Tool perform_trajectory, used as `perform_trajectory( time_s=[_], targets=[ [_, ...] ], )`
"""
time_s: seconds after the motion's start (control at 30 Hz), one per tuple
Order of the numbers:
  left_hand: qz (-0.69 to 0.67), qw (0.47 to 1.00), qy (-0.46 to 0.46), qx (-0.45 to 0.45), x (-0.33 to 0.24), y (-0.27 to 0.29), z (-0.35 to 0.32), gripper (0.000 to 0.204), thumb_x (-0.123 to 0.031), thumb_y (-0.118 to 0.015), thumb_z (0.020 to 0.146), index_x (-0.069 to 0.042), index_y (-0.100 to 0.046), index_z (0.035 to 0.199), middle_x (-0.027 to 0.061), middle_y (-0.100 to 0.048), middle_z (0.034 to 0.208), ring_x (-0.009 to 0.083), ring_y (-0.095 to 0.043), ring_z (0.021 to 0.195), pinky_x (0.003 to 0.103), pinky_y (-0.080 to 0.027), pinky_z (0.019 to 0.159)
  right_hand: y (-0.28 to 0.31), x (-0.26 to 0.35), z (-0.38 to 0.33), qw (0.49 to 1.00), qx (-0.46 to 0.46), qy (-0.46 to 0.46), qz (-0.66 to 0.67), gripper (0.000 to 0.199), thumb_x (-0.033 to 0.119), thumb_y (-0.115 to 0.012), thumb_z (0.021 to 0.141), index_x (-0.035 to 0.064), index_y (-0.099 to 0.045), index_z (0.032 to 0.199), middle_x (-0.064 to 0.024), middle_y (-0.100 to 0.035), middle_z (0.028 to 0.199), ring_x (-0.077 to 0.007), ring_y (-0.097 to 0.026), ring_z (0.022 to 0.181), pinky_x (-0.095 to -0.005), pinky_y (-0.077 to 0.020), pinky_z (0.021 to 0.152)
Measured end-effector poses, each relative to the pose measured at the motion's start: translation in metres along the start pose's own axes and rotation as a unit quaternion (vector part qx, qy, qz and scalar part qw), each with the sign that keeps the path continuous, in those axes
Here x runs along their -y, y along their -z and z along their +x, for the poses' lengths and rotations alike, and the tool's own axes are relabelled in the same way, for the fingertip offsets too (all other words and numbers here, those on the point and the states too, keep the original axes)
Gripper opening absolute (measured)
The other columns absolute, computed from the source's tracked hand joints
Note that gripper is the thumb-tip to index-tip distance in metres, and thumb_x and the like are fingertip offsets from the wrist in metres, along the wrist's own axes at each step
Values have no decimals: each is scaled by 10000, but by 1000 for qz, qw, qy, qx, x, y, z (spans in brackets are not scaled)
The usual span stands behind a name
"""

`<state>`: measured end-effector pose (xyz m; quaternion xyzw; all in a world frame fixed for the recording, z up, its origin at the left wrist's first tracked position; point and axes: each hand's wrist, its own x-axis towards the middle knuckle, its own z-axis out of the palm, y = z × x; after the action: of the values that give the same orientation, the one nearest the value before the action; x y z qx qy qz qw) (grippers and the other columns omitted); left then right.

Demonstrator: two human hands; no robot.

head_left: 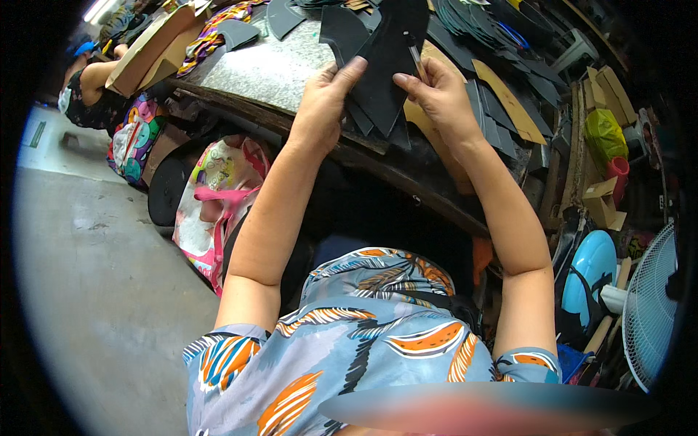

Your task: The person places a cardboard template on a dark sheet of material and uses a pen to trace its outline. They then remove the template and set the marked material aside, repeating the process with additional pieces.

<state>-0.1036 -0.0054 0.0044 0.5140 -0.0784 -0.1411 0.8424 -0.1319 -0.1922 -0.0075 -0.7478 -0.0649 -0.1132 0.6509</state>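
Observation:
Over the front edge of the worktop I hold up a large black cut piece of sheet material [390, 54] with curved edges. My left hand [320, 102] is closed on its left side, thumb on top. My right hand [442, 98] grips a slim pen-like tool [417, 61], upright between the fingers. The right thumb reaches to the black piece's right edge; whether it presses on it I cannot tell. Behind my left hand lies another dark cut piece [339, 35]. A tan strip [425, 120] shows below my right hand.
The speckled worktop [254, 76] carries stacked dark pieces [465, 25] and a tan pattern strip [505, 98]. Cardboard [156, 51] sits at its left end, near another person [91, 91]. A printed bag [218, 196] stands left; a fan [651, 305] and blue round seat [590, 272] stand right.

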Motion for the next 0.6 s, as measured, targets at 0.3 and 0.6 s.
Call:
perform_trajectory(
  time_s=[0.3, 0.6],
  targets=[
    [-23, 997, -54, -50, 13, 33, 20, 257, -59, -599, 952, 53, -591, 1184, 144, -680, 1105, 206, -676, 964, 323, -554, 886, 27, -2, 13, 990, -126, 6, 57, 169, 188, -648, 949, 58, -633, 843, 49, -529, 652, -45, -440, 524, -205, -348, 485],
    [4, 996, -77, -36, 10, 23, 12, 259, -75, -606, 959, 52, -596, 1184, 144, -681, 1113, 195, -679, 946, 316, -558, 869, 34, 1, 12, 989, -82, 12, 123, 146, 201, -654, 949, 57, -639, 964, 34, -556, 714, -33, -479, 567, -190, -377, 511]
  ],
)
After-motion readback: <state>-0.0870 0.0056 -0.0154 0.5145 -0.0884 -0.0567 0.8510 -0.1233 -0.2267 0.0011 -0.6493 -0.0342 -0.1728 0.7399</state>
